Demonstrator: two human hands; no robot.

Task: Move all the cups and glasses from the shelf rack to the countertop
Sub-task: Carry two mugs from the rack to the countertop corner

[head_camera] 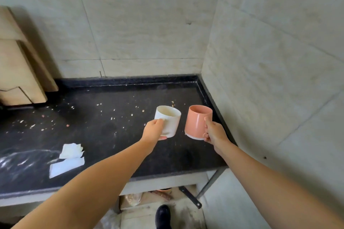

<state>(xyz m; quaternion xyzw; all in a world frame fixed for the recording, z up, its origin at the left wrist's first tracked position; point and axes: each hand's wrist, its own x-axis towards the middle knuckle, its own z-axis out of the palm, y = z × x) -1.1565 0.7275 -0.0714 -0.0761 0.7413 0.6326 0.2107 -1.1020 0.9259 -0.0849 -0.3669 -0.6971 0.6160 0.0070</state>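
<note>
Two cups held above the counter [104, 135]

White cup [168, 121] is gripped by left hand [153, 129], pink cup [198, 121] by right hand [214, 132]; both tilted, counter directly below.

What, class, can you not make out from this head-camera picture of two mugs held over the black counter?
- White ceramic mug: any handle is hidden behind the left hand.
- Pink ceramic mug: whether it rests on the black stone countertop or hangs above it; its base is seen from above only.
- Shelf rack: outside the frame.
- Orange item under the counter: mostly hidden by the counter edge.
- Right hand: grips the pink mug's handle, covering its shape.
</note>
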